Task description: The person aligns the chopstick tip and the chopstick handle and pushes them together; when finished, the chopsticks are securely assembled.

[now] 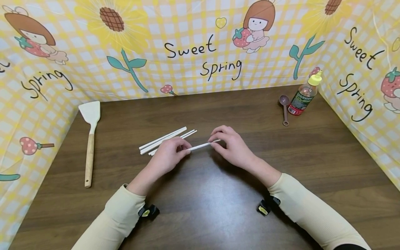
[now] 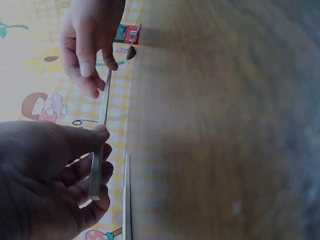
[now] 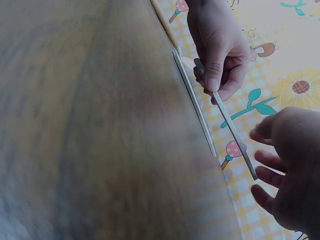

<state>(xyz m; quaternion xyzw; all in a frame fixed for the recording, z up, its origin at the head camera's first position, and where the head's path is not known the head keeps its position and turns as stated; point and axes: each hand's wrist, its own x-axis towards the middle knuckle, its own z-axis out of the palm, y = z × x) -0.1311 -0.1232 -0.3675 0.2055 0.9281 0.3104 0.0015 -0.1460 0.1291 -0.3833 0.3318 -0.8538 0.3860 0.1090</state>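
Observation:
A slim white chopstick (image 1: 200,147) with a squared thick end slants between the two hands, held above the table. My left hand (image 1: 168,154) pinches it between thumb and fingers near the thick end. The right hand (image 1: 233,146) is around its thin end; in the right wrist view the thumb and fingers (image 3: 270,160) are spread apart beside the chopstick. Just behind the left hand, several more white chopsticks (image 1: 164,138) lie side by side on the table, partly hidden by that hand.
A white spatula (image 1: 90,139) with a wooden handle lies at the left. At the back right are a brown measuring spoon (image 1: 284,109) and a bottle with a yellow cap (image 1: 302,97). Patterned cloth (image 1: 187,76) walls the brown table (image 1: 206,215) at back and sides.

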